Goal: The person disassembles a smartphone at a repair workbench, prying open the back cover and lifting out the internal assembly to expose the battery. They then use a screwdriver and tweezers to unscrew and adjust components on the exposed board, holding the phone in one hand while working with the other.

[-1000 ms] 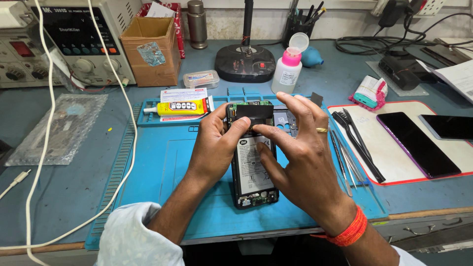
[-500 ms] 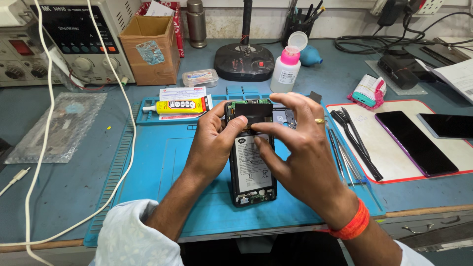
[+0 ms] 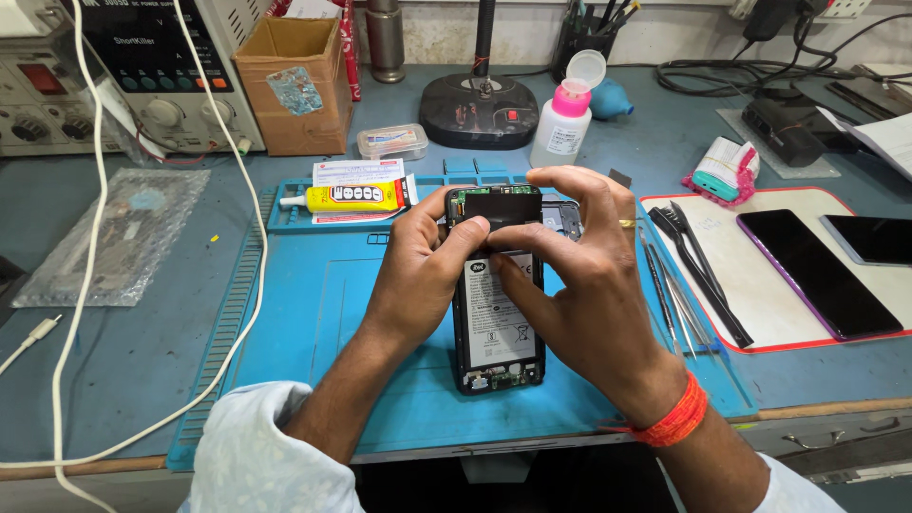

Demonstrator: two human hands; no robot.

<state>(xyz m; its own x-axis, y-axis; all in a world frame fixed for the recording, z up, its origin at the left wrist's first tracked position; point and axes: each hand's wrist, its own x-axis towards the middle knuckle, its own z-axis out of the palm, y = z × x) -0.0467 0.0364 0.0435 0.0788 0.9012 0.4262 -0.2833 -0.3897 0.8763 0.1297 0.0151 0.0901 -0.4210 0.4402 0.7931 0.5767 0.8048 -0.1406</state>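
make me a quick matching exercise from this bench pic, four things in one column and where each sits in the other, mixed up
Things:
1. opened phone
2. glue tube
3. cardboard box
4. dark phone

Places:
A. on the white mat at the right
B. at the back, beside the power supply
C. under both hands on the blue mat
D. at the blue mat's top edge, left of the hands

Pairs: 1-C, 2-D, 3-B, 4-A

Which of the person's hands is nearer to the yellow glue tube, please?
Left. The left hand sits just right of the yellow glue tube; the right hand lies farther right, beyond the opened phone.
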